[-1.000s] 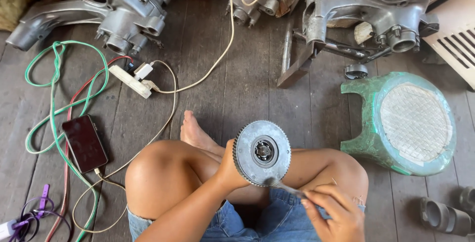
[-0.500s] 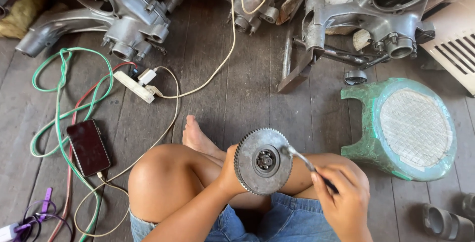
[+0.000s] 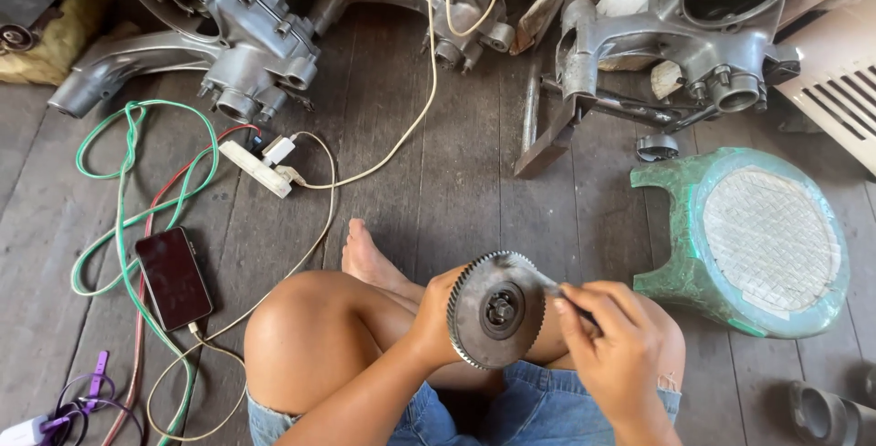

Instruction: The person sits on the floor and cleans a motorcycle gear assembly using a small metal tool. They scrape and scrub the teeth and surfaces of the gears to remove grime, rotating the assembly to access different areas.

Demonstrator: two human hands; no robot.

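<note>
I sit cross-legged on a wooden floor. My left hand (image 3: 436, 318) grips the left rim of a round toothed metal gear disc (image 3: 497, 309) with a dark hub in its middle, held over my lap and tilted on edge. My right hand (image 3: 616, 350) is closed on a thin metal tool (image 3: 558, 292) whose tip rests against the disc's upper right face. Most of the tool is hidden by my fingers.
A green stool (image 3: 748, 236) lies on its side to the right. Grey engine casings (image 3: 237, 36) (image 3: 703, 26) line the far floor. A phone (image 3: 173, 277), a white power strip (image 3: 260, 168) and green cables (image 3: 119, 209) lie to the left. A grey part (image 3: 826, 414) sits at bottom right.
My right hand has moved up from below the disc to its right side, bringing the tool tip onto the upper right face. The disc has tilted more edge-on.
</note>
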